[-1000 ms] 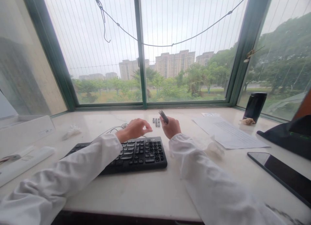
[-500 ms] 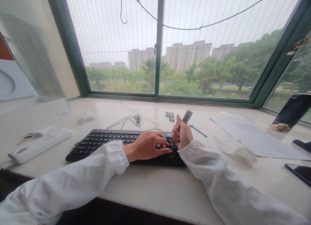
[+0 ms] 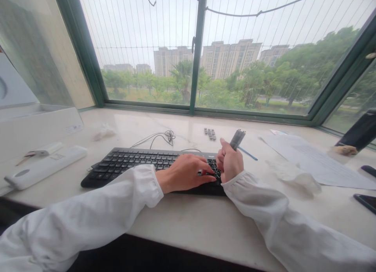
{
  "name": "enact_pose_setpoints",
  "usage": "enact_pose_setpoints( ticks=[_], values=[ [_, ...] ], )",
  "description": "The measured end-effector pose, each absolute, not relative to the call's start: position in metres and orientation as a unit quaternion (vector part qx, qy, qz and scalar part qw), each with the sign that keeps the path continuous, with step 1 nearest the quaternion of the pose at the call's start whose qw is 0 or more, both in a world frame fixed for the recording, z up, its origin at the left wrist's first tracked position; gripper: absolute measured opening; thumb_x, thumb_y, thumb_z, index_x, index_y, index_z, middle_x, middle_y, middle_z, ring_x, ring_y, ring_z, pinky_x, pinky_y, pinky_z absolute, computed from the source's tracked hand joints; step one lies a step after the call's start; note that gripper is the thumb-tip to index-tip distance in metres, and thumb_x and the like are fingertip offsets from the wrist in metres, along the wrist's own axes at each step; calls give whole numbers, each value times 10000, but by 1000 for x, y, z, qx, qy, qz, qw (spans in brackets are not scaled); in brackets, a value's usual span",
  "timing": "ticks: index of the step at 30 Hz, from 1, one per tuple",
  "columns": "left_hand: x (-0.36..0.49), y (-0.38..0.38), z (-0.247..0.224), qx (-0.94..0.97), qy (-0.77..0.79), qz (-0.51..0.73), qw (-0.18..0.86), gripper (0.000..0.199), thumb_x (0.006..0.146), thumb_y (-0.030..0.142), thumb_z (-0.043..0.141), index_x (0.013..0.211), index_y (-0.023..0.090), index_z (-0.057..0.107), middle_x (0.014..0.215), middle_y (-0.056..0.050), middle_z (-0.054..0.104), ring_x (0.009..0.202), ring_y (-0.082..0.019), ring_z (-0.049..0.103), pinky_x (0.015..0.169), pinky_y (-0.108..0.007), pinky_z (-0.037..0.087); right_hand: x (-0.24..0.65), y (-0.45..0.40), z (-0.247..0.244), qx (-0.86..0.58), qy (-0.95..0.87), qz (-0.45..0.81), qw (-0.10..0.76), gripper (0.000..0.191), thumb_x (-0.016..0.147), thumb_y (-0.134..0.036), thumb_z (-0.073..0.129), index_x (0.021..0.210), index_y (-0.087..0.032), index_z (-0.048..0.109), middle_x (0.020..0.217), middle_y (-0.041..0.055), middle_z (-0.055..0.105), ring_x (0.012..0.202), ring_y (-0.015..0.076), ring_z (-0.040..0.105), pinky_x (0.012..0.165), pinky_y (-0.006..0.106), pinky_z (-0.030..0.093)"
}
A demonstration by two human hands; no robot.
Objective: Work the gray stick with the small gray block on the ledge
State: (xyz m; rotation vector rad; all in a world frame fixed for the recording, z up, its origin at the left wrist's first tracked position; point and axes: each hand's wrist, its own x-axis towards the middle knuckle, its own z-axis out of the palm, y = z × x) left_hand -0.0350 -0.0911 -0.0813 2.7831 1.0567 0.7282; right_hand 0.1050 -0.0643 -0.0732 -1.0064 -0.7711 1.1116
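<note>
A black keyboard (image 3: pixel 132 162) lies on the pale sill, its right-hand key block partly bare of keycaps. My left hand (image 3: pixel 185 172) rests palm down over the right part of it, thumb and index finger apart at the number keys. My right hand (image 3: pixel 230 162) is closed in a fist around a dark grey flat tool with a notched upper end (image 3: pixel 237 138), held upright just above the keyboard's right end. The tool's lower end is hidden by my hand. Several loose grey keycaps (image 3: pixel 210 133) lie behind the keyboard. A thin blue stick (image 3: pixel 248 153) lies right of my fist.
A coiled cable (image 3: pixel 164 138) lies behind the keyboard. On the left are a white power strip (image 3: pixel 53 166), keys (image 3: pixel 28 156) and a white box (image 3: pixel 41 121). Crumpled tissue (image 3: pixel 293 178), paper sheets (image 3: pixel 317 158) and a phone (image 3: pixel 366 201) lie to the right. A window (image 3: pixel 192 68) stands behind.
The view has tilted down and shifted slightly, so everything appears moved. Both hands keep nearly the same pose at the keyboard, the grey tool still in my right fist.
</note>
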Motion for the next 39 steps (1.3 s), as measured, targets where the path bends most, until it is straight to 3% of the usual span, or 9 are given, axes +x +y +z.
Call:
enact_pose_setpoints(
  ticks=[13, 16, 21, 39],
  values=[
    [-35, -89, -83, 900, 349, 255, 55, 178, 854, 348, 585, 901, 259, 732, 847, 7, 699, 726, -142, 631, 630, -232, 402, 98, -71, -79, -392, -334, 488, 704, 457, 733, -385, 648, 519, -213, 283, 354, -107, 251, 295, 38, 185, 279, 192, 126],
    [-36, -86, -83, 890, 347, 275, 110, 172, 826, 342, 618, 897, 242, 739, 831, 7, 704, 708, -133, 620, 642, -220, 403, 98, -75, -81, -362, -356, 499, 702, 492, 735, -388, 657, 509, -216, 255, 348, -107, 240, 291, 40, 170, 280, 204, 130],
    [-37, -83, -81, 865, 349, 291, 215, 199, 803, 355, 632, 865, 210, 753, 738, 5, 695, 661, -116, 595, 636, -193, 401, 98, -82, -89, -320, -478, 448, 685, 491, 774, -381, 647, 481, -210, 292, 352, -94, 275, 304, 50, 242, 307, 214, 207],
    [-36, -82, -82, 844, 387, 293, 229, 235, 762, 392, 640, 800, 194, 761, 581, 33, 576, 525, -73, 409, 490, -178, 278, 100, -90, -99, -344, -615, 322, 632, 432, 851, -378, 574, 508, -189, 391, 457, -54, 394, 446, 82, 401, 466, 227, 350]
  ],
)
